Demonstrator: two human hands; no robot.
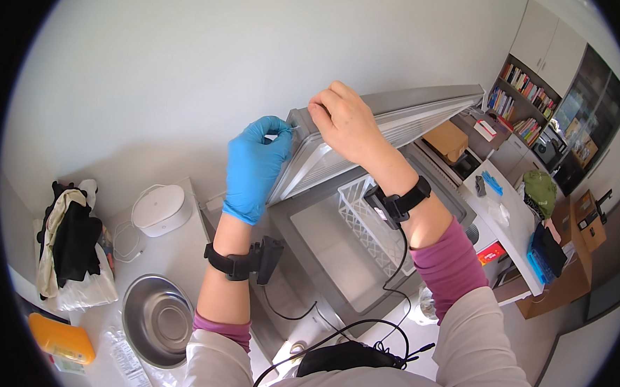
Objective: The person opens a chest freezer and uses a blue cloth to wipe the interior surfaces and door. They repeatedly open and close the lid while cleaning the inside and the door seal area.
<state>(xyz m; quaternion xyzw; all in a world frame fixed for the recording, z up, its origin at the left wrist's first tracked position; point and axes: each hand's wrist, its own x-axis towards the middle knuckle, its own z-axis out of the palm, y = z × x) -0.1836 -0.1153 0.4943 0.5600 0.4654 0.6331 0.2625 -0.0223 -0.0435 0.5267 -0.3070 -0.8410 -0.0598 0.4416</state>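
My left hand [256, 164], in a blue disposable glove, is at the near left corner of the raised lid [420, 102] of a chest freezer. Its thumb and index finger pinch together on a small, thin, pale thing whose kind I cannot tell. Bare and with curled fingers, my right hand [340, 119] is at the top edge of the same corner; its fingertips are close together, and whether they hold anything is unclear. Below the lid, the freezer's grey rim [305, 288] surrounds the open interior, where a white plastic basket [361, 227] hangs on the right side.
On the left counter are a steel basin [157, 319], a white rounded appliance [162, 210] with a cable, piled cloths [71, 239] and an orange container [61, 338]. To the right, a white table [518, 230] bears blue gloves [493, 183]. Black cables [382, 323] hang before my body.
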